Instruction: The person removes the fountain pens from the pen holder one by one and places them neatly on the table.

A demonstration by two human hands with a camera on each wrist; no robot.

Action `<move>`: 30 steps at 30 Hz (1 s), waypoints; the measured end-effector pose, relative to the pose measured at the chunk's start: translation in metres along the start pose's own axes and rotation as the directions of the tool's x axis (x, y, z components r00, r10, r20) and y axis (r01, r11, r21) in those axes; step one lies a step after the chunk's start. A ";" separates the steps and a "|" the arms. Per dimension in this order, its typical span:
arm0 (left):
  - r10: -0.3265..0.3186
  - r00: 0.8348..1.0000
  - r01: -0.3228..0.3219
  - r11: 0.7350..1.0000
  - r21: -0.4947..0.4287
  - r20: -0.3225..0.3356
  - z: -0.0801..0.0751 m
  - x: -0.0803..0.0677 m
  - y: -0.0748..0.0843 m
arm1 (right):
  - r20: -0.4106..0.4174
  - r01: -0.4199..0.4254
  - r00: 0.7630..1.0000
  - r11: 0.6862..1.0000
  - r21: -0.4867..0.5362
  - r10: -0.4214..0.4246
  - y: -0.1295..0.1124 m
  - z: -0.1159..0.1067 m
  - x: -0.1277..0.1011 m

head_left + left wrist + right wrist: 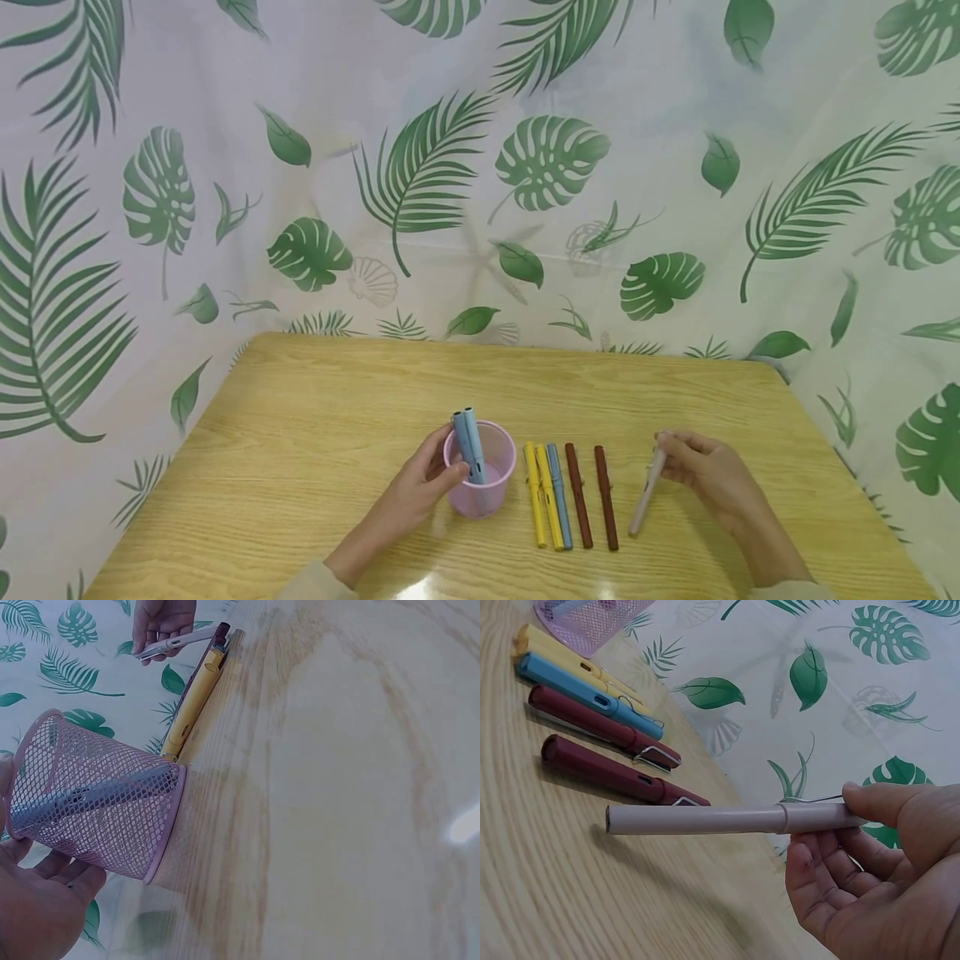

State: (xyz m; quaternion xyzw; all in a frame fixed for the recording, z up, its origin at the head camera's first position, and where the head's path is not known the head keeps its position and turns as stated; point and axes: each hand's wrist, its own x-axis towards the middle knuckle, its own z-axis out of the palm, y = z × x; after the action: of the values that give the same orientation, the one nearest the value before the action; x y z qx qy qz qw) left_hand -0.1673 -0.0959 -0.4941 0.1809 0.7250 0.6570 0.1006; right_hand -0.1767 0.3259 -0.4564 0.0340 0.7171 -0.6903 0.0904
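Note:
My left hand [411, 497] grips a pink mesh pen cup [480, 503] at its left side, thumb up by the rim and the other fingers around the wall. Two blue pens [470, 450], one lighter than the other, lean in the cup with their ends above the rim. With thumb and fingertips, my right hand [716, 479] pinches a pale pinkish pen [647, 495] by its clip end. In the right wrist view that pale pen [697, 819] points left, its free end raised over a shadow on the wood.
Between the hands lie two yellow pens [536, 500], a blue pen [559, 500], a dark red pen [579, 497] and a second dark red pen [607, 500], roughly side by side. The wooden table [337, 400] backs onto a leaf-print cloth [450, 250].

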 end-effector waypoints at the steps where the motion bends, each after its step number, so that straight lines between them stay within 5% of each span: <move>1: 0.000 1.000 0.000 1.000 0.001 -0.001 0.000 0.000 0.000 | 0.000 -0.006 1.000 1.000 -0.005 0.006 0.001 0.000 0.001; 30: -0.004 1.000 0.004 1.000 0.017 -0.013 0.001 0.000 0.000 | -0.069 -0.075 0.996 0.945 -0.319 0.055 0.025 0.027 0.013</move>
State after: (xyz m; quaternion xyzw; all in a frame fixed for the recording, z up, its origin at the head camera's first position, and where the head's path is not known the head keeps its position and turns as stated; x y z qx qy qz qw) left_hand -0.1672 -0.0950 -0.4946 0.1761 0.7316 0.6516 0.0956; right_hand -0.1825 0.2992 -0.4842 0.0627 0.8207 -0.5597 0.0962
